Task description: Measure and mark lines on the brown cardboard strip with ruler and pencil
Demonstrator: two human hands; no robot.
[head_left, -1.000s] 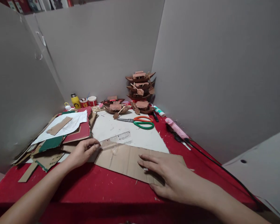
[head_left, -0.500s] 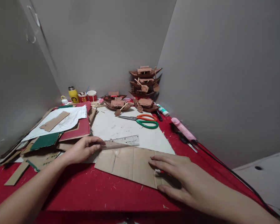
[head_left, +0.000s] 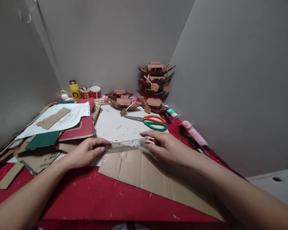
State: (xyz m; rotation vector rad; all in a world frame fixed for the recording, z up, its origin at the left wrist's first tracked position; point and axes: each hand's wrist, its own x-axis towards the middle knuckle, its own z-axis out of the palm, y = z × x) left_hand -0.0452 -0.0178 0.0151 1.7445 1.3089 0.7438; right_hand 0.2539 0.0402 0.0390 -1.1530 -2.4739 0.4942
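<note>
My left hand [head_left: 90,151] pinches the left end of a clear plastic ruler [head_left: 124,146]. The ruler lies along the far edge of a brown corrugated cardboard piece [head_left: 134,169], partly over it. At the ruler's right end is my right hand [head_left: 163,145], its fingertips around that end. A slim red pen [head_left: 151,139] with a silvery tip shows between the thumb and fingers of that hand; the rest of it is hidden. Beyond the right hand lie scissors [head_left: 156,122] with one orange and one green handle.
Cardboard scraps [head_left: 42,140] and a scribbled paper [head_left: 69,118] are heaped at left. Brown model boats [head_left: 156,80] are stacked at the back, near paper cups [head_left: 95,92] and a yellow bottle [head_left: 74,90]. A pink corded tool [head_left: 194,132] lies along the right edge.
My right hand has moved from the cardboard up and left to the ruler's right end, carrying the red pen. More of the cardboard shows. The view has shifted slightly.
</note>
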